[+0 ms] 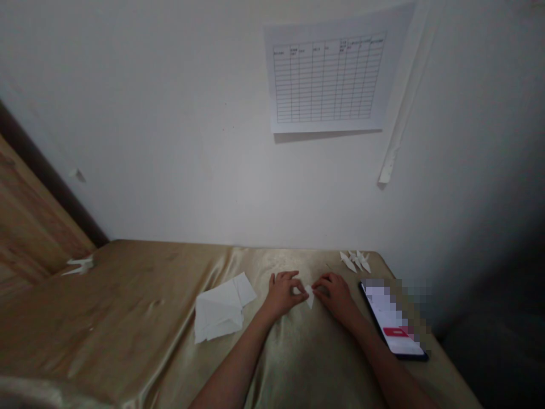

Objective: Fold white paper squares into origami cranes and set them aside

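Note:
Between my two hands is a small folded piece of white paper (310,297), its lower end tapering to a point. My left hand (283,292) pinches its left edge with thumb and index finger, the other fingers raised. On the opposite edge, the fingertips of my right hand (335,292) are closed on the same paper. Left of my left hand lies a loose stack of white paper sheets (219,309). Several folded white paper figures (355,261), apparently cranes, sit past my right hand at the back right corner.
A lit phone (394,324) lies right of my right forearm, partly pixelated. Gold satiny cloth (128,318) covers the table, with wrinkles. Another folded white paper piece (80,265) is at the far left. Behind stands a white wall with a printed table sheet (327,79).

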### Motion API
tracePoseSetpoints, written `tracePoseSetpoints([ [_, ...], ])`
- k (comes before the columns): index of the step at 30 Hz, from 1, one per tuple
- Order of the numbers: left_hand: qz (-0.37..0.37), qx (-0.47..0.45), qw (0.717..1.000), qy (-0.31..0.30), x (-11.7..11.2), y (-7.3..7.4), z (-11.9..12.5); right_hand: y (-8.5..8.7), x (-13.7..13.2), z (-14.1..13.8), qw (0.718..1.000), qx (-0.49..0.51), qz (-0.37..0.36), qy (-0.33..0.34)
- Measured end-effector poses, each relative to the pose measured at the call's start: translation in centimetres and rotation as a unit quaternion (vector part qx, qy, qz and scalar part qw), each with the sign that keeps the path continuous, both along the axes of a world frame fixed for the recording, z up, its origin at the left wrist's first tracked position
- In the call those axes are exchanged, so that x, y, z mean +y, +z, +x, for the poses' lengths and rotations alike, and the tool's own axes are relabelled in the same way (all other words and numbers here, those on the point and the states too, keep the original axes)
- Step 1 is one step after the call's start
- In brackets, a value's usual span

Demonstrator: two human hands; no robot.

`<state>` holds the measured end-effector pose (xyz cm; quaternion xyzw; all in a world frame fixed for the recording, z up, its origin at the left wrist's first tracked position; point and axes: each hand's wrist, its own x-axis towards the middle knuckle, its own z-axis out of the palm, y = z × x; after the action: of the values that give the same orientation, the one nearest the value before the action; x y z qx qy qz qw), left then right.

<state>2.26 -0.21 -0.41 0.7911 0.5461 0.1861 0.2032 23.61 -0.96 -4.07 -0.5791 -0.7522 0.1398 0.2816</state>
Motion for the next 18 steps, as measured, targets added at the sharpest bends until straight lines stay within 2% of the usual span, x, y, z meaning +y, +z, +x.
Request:
tracePoseSetpoints([
  [9, 0.015, 0.02, 1.0, 0.015, 0.25, -0.59, 0.35, -0.71, 0.58, -0.62, 0.999, -0.005, 0.011, -0.031],
  [18, 0.003, 0.022, 1.0, 0.018, 0.13, -0.29, 0.58, -0.4, 0.4, -0.68, 1.0, 0.0, 0.01, -0.028],
])
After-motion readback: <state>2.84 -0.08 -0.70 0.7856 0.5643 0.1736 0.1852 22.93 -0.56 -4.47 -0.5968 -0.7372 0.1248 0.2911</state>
